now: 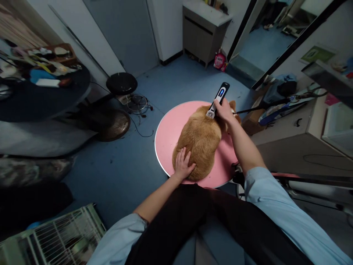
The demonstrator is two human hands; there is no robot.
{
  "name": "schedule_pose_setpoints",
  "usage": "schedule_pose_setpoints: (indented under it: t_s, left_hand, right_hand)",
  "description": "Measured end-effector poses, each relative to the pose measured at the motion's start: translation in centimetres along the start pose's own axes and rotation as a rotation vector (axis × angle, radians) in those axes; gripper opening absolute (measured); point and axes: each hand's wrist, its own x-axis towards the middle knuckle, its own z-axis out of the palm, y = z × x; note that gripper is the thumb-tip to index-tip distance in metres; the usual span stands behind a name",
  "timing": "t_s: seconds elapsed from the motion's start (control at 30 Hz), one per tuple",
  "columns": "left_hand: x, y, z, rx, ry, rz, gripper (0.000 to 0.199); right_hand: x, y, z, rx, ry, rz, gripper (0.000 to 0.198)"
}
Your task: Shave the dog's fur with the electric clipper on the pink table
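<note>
A ginger-furred animal (200,138) with an upright ear lies on a round pink table (168,129) with a white edge. Its head, at the far right, is partly hidden behind my right hand and forearm. My right hand (224,110) is closed around a black-and-white hair clipper (219,98) with a lit blue display. The clipper's head end rests at the fur of the animal's upper back. With fingers spread, my left hand (184,165) lies flat on the animal's rear. A dark strap (249,109) runs from near the animal's head to the right.
A black round stool (121,83) on wheels stands left, beside a dark table (68,94) loaded with items. At lower left is a wire cage (60,235). A grey cabinet (286,134) stands on the right. Further back are a sink cabinet (197,36) and a pink bottle (220,60).
</note>
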Motion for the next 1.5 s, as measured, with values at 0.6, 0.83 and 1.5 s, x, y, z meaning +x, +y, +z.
schedule_pose_setpoints:
  t_s: [0.6, 0.83, 1.5]
  left_hand:
    - [2.0, -0.8, -0.1, -0.02, 0.065, 0.145, 0.064]
    - [1.8, -1.4, -0.1, -0.031, 0.036, 0.173, 0.071]
    - [1.9, -1.9, 0.5, -0.057, -0.044, 0.143, 0.07]
  right_hand:
    - [-3.4, 1.6, -4.7, -0.224, 0.23, 0.108, 0.06]
    - [-7.8, 1.0, -3.8, -0.196, -0.018, 0.179, 0.062]
    - [-4.7, 2.1, -5.6, -0.282, 0.272, 0.022, 0.071]
